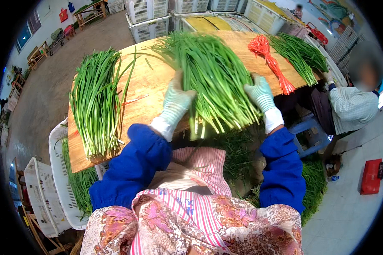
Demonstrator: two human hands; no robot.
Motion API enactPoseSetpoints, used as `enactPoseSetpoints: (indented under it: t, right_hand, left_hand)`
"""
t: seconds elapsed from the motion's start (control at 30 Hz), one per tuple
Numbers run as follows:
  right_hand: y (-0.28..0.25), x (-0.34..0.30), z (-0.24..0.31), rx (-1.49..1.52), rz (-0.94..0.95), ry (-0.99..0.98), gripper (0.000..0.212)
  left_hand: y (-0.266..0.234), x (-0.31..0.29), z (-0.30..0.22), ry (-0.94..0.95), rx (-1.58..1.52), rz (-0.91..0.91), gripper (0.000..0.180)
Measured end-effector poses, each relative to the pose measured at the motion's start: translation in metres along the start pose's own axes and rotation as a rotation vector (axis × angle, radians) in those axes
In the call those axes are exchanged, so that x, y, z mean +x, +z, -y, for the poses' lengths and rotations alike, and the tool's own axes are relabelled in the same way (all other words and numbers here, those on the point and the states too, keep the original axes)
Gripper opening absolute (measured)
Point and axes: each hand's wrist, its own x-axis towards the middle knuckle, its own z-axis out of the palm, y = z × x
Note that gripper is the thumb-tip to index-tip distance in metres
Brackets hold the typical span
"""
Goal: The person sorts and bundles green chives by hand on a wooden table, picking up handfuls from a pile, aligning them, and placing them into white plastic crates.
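Note:
A big bunch of garlic chives (215, 72) is held between my gloved hands over the wooden board (151, 104), its pale cut ends toward me. My left hand (177, 98) presses on its left side near the stems. On the opposite side my right hand (259, 92) grips the stems, fingers partly hidden by the leaves. The bunch is slightly blurred. To the left lies a second pile of chives (97, 102) with a few stray leaves beside it. Right of my bunch rests a bundle of red plastic ties (268, 59).
More chives (300, 55) lie at the board's right end, where a seated co-worker's hand (329, 77) reaches. White crates (149, 29) are stacked behind. A white basket (57, 140) of chives stands lower left; a blue stool (308, 134) stands at right.

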Motion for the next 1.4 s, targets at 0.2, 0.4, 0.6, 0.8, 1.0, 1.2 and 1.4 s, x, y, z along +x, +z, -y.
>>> enactPoseSetpoints:
  t: [0.2,0.4,0.6,0.8,1.0,1.2,1.4]
  right_hand:
    - [-0.027,0.0,-0.005,-0.039,-0.006,-0.066,0.051]
    - [-0.033,-0.04,0.058,-0.077,0.059,-0.607,0.049]
    - [-0.008,-0.007,0.006,-0.158,0.043,-0.415,0.045]
    - [-0.013,0.011,-0.018,0.288,0.015,-0.391,0.041]
    - [-0.037,0.012,-0.052,-0.034,0.065,-0.081,0.054]
    - [-0.024,-0.03,0.011,0.167,0.132,-0.228,0.049]
    - [-0.011,-0.017,-0.042,0.174,-0.052,0.0,0.043]
  left_hand:
    - [-0.029,-0.026,-0.042,-0.045,0.341,0.048,0.064]
    - [-0.017,-0.024,-0.061,0.715,0.724,0.123,0.037]
    - [-0.025,-0.04,-0.043,0.512,0.737,0.409,0.028]
    - [-0.034,-0.048,-0.045,0.469,0.76,0.271,0.026]
    - [-0.004,-0.033,-0.064,0.605,0.592,0.253,0.025]
    - [0.04,-0.003,-0.053,0.817,0.798,0.42,0.039]
    - [0.036,-0.012,-0.056,0.786,0.959,0.569,0.029]
